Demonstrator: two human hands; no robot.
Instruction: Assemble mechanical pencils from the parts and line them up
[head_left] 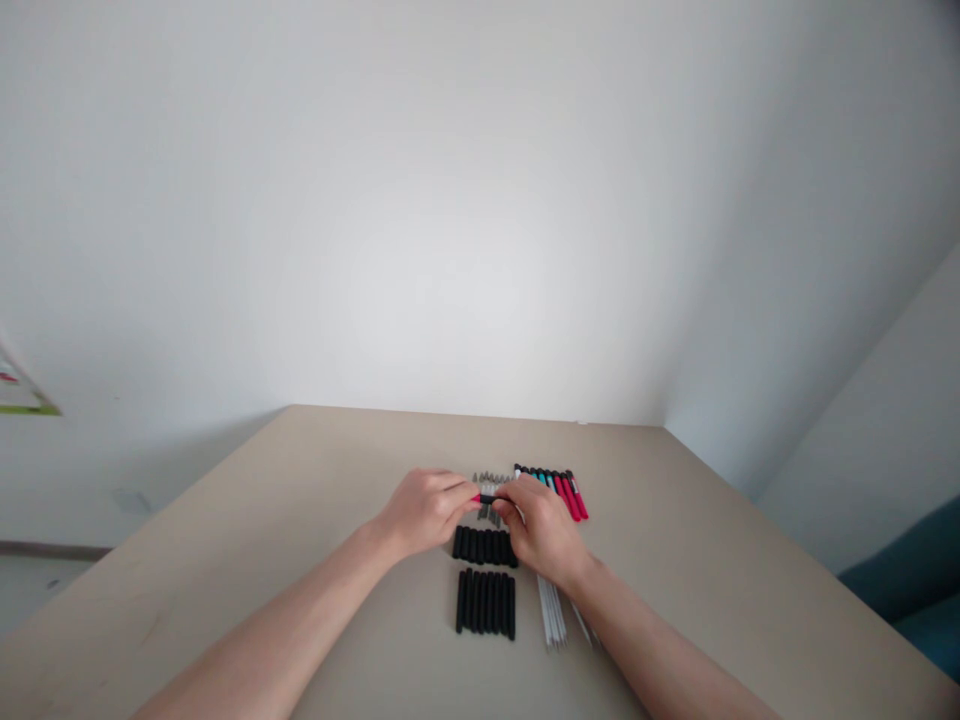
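Note:
My left hand [426, 508] and my right hand [541, 530] meet over the middle of the beige table [315, 500], both pinched on one small pen [486, 498] with a black middle and a pink end showing at the left fingertips. Just below the hands lies a row of short black caps [480, 546]. Nearer me is a row of longer black barrels [485, 602]. Thin white refills [551, 612] lie beside my right forearm. Behind the hands sit small grey tips [486, 478] and a row of red and teal finished pens [559, 487].
A white wall stands right behind the table's far edge. A dark blue seat [919, 580] shows at the lower right, beyond the table's right edge. A poster corner [19, 392] hangs on the wall at the left.

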